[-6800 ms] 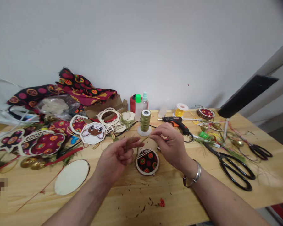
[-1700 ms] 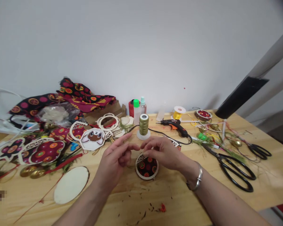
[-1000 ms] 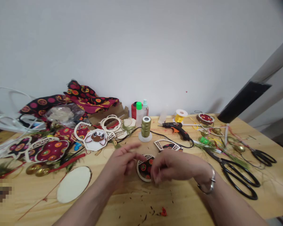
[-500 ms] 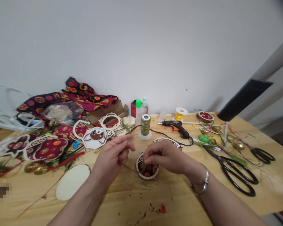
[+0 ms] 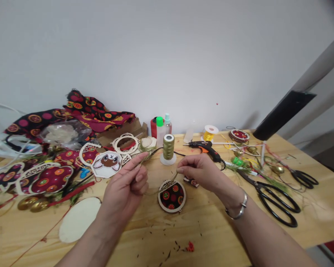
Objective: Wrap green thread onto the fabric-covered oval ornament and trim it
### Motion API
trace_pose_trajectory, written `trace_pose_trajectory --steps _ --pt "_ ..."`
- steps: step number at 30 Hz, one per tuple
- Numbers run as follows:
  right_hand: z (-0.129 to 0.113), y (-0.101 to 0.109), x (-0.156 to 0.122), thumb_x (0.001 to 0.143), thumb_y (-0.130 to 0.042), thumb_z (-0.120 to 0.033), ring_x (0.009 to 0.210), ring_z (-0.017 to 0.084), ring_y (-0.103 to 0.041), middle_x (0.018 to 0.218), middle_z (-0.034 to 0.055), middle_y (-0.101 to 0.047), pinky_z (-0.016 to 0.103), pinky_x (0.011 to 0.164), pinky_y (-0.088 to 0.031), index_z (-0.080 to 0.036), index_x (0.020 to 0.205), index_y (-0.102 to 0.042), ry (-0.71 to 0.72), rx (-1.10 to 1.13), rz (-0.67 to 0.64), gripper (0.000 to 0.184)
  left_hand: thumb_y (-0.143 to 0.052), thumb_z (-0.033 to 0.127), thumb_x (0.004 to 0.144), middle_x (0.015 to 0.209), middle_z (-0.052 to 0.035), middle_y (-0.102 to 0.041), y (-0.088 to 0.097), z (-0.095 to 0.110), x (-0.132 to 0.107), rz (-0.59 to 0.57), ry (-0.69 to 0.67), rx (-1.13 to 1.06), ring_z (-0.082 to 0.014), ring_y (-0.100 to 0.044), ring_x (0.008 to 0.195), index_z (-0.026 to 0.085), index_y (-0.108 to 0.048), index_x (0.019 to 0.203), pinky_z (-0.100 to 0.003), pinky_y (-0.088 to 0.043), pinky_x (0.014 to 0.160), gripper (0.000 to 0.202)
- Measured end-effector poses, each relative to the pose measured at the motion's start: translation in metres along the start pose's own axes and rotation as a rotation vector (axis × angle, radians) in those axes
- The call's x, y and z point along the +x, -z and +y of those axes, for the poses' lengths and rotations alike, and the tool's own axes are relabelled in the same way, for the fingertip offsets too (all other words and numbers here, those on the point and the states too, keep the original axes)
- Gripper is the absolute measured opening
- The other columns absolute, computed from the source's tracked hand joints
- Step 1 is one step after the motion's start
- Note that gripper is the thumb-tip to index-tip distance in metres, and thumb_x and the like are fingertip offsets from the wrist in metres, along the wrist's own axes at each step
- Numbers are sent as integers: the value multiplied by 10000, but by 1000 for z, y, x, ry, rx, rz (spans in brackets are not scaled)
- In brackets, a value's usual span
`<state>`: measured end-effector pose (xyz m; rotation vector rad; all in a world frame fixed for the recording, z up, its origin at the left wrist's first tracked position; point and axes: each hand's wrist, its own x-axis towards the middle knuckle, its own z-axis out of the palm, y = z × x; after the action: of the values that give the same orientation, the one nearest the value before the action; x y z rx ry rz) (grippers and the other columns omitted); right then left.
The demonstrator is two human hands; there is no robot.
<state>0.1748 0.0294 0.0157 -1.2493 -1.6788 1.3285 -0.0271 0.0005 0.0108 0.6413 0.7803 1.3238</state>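
My left hand (image 5: 129,185) has its index finger stretched out and the other fingers curled in, closed on olive thread (image 5: 153,193). Some of that thread seems to pass round the index finger. My right hand (image 5: 199,172) pinches the thread between thumb and fingertips, and a strand runs slack between both hands. Below them a round ornament (image 5: 180,202) lies flat, with a pale wooden rim and dark flowered fabric. Just beyond my hands the olive thread spool (image 5: 168,150) stands upright. A small piece of patterned fabric (image 5: 190,181) shows partly under my right hand.
Right of the spool lie a glue gun (image 5: 204,147), a yellow thread spool (image 5: 209,134) and black-handled scissors (image 5: 278,200). Flowered fabric (image 5: 100,111), wooden frames (image 5: 125,142) and a sheep-faced piece (image 5: 108,164) crowd the left. A pale oval disc (image 5: 79,219) lies near my left forearm.
My right hand has lifted off the ornament and moved away, drawing up the thread, so the ornament shows fully. The view has shifted slightly; my left hand keeps much the same pose.
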Motion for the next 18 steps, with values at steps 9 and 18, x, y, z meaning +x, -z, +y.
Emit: trace_pose_trajectory --steps 9,18 --pt "-1 0 1 726 -615 -279 400 43 -333 464 -66 -426 185 383 -246 -131 672 -619 -54 84 91 158 -559 194 806 494 83 -282 1 -2 -1 -8 63 35 -47 -188 415 115 -644 1008 -165 -171 383 233" --pt "3 -1 4 719 -624 -277 474 56 -380 529 -44 -496 196 448 -290 -130 649 -615 -6 134 157 164 -521 169 812 505 95 -175 3 1 -5 -59 81 -47 -64 -94 421 133 -665 966 -161 -177 357 214"
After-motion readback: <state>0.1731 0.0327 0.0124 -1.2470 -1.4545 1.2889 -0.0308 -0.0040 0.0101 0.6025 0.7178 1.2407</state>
